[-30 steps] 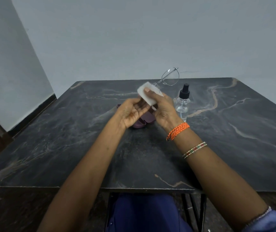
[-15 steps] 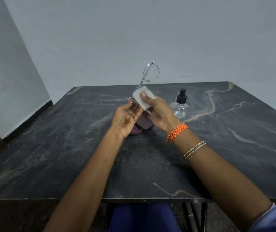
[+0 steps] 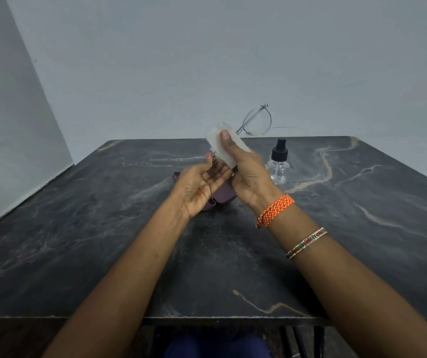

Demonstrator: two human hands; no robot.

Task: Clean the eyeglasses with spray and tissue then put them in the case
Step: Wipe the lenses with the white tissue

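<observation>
Thin wire-framed eyeglasses (image 3: 257,121) are held up over the table's middle. My right hand (image 3: 246,174) pinches a folded white tissue (image 3: 220,143) around one lens, which the tissue hides; the other lens and a temple arm stick up to the right. My left hand (image 3: 202,184) holds the glasses from below at the near end, fingers curled around a temple. Under both hands lies the open maroon eyeglass case (image 3: 224,193), mostly hidden. A clear spray bottle (image 3: 278,164) with a black nozzle stands upright just right of my right hand.
The dark marble table (image 3: 78,241) stands against a pale grey wall. An orange braided band and a beaded bangle are on my right wrist. Blue clothing shows below the table's near edge.
The free lens has swung from upright to tilted right as the glasses turned between my hands. The tissue stays pinched on the other lens. Bottle and case have not moved.
</observation>
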